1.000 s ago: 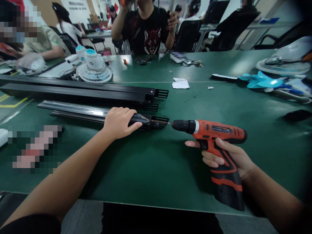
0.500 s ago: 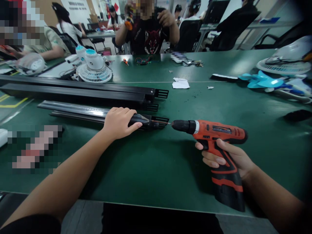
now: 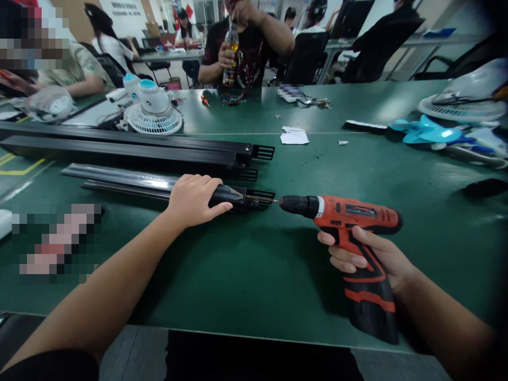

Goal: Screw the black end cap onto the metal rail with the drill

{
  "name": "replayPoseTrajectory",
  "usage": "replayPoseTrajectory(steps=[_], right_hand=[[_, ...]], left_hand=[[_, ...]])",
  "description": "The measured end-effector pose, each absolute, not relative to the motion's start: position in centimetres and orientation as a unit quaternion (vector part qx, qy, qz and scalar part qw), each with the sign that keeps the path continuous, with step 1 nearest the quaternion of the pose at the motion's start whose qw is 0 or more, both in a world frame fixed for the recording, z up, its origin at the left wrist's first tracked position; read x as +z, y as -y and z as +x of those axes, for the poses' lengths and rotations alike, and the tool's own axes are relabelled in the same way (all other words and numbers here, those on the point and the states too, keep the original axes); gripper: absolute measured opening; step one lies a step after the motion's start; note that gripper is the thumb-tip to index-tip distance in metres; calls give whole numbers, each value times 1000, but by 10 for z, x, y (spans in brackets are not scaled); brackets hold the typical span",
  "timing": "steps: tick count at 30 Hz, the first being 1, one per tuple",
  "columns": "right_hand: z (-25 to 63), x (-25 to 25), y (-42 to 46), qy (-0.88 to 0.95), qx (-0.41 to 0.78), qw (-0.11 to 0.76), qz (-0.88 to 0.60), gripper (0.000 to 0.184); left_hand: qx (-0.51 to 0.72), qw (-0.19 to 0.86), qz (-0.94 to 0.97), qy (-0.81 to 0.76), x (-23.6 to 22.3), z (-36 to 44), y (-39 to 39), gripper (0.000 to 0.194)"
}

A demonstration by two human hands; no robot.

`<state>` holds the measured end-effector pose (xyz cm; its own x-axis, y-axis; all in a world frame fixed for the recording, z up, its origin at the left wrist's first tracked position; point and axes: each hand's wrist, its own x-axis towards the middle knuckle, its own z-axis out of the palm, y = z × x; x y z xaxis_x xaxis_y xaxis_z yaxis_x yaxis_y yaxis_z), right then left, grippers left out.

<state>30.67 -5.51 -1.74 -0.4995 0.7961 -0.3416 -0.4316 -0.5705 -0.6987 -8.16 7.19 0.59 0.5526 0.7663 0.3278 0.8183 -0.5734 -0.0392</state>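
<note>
My left hand [image 3: 194, 200] is wrapped over the top of a long dark bar [image 3: 123, 175] that lies on the green table, pressing it near its right end. That end carries a black slotted bracket [image 3: 260, 197]. In my right hand [image 3: 369, 254] is an orange and black cordless drill [image 3: 353, 214], gripped by its handle with the index finger near the trigger. The drill's thin bit points left at the bracket end; whether the tip engages a screw is too small to make out.
Behind lie more black bars [image 3: 166, 151] with slotted ends. White fan parts [image 3: 154, 114] stand back left; blue fan blades [image 3: 428, 129] lie at right. White paper [image 3: 293, 136] sits mid-table. Across the table a person holds a bottle [image 3: 230, 50].
My hands, the bar and the drill look nearly unmoved. The person across the table has lowered a bottle to chest height and brought a hand to its top.
</note>
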Motion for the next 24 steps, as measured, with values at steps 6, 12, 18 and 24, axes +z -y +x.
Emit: replayPoseTrajectory(steps=[6,12,18,24], right_hand=[[306,-15,55,267,817,373,-348,33],[307,-15,55,264,817,371,-354,35],[306,-14,55,272,820,359,-353,36],[306,-14,55,278,814,370,-351,36]], left_hand=[[-138,90,-877,452,6,-82,-73,73],[-124,103,-876,454,5,-82,-73,76],[-135,98,-877,452,4,-82,-74,72],[-133,108,-876,451,4,-82,-75,75]])
